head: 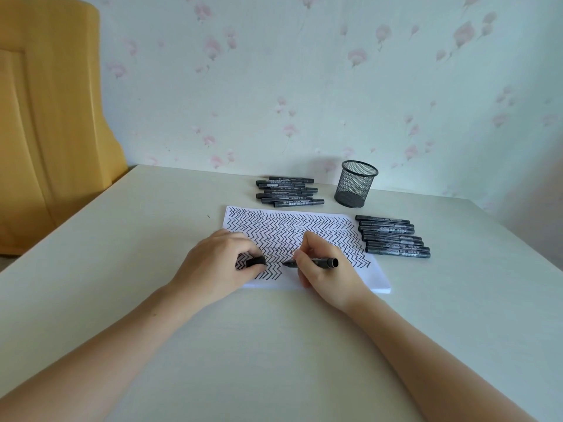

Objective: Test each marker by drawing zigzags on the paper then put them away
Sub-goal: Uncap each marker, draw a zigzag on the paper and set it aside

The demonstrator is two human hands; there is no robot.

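Observation:
A white sheet of paper (pixel 359 277) lies on the table, covered with rows of black zigzags. My right hand (pixel 323 269) grips an uncapped black marker (pixel 323 262), its tip pointing left just over the paper. My left hand (pixel 213 263) rests on the paper's left part and pinches the marker's black cap (pixel 256 261). A gap separates cap and tip. One row of several black markers (pixel 289 191) lies behind the paper. A second row of several markers (pixel 393 236) lies at the paper's right edge. A black mesh pen cup (pixel 355 184) stands upright behind the paper, empty.
The pale table (pixel 122 239) meets a flowered wall at the back. An orange wooden chair back (pixel 51 117) stands off the table's left side. The table's right edge runs close past the right marker row.

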